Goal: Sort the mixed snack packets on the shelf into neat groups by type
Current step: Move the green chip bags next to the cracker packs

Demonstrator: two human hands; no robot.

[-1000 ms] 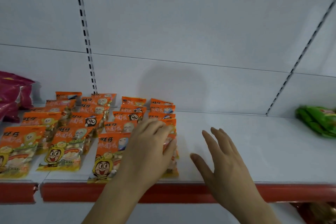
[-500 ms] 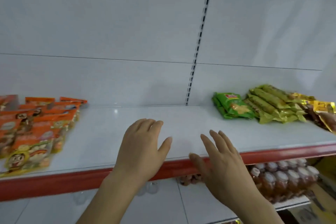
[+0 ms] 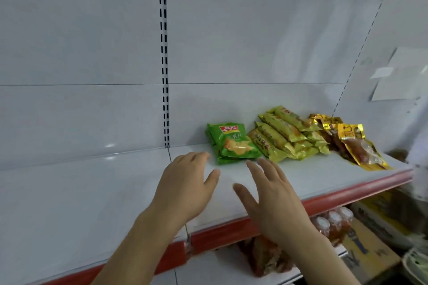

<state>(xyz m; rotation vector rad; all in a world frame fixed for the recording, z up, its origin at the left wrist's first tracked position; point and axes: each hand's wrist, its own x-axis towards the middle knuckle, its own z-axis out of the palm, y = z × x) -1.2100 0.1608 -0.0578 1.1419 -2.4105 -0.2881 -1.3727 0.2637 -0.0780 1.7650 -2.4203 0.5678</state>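
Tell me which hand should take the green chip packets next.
Probably the right hand: open, its fingertips lie just below the green chip packets, nearly touching the stack's front edge. The left hand, also open, hovers over bare shelf, left of the stack.

On the shelf point(image 3: 92, 192) I count one small stack of green chip packets point(image 3: 234, 143), perhaps three; about eight yellow-green stick packets point(image 3: 282, 136), piled so I cannot be exact; several gold pouches point(image 3: 354, 143). Two hands: my left hand point(image 3: 185, 187), my right hand point(image 3: 275, 199).
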